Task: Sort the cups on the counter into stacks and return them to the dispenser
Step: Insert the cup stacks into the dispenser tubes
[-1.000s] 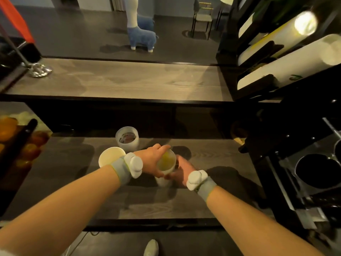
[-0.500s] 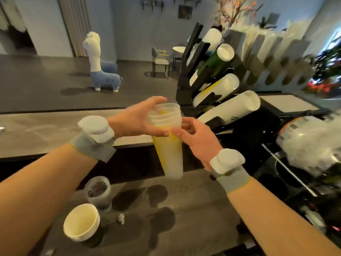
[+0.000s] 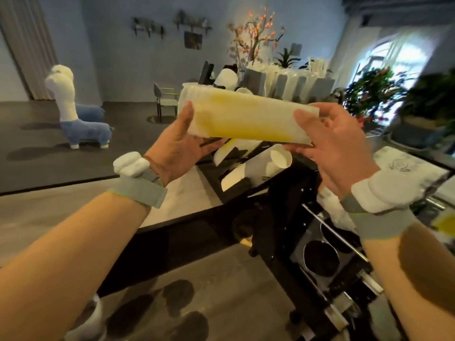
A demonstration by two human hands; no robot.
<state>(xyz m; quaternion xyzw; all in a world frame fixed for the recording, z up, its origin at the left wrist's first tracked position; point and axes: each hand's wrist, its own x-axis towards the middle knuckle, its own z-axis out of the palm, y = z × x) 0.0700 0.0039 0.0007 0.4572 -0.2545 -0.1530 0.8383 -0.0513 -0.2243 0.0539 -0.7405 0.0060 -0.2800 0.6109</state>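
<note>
Cafe floor in background, counter [image 3: 241, 279] across lower frame, dispenser [image 3: 290, 193] centre-right below the hands. Cup stack [image 3: 248, 121] sits mid-frame, held horizontal, rims left, probably to line it up with a slanted dispenser tube. Frosted plastic, yellow tint inside. Left hand [image 3: 177, 146] grips rim end, right hand [image 3: 337, 143] grips base end.

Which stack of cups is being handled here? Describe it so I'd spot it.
Start at the black dispenser rack mid-picture. Just above it, held sideways between the left hand and right hand, is the cup stack. Unlike the white stacks in the rack, it is frosted with a yellow tint.
</note>
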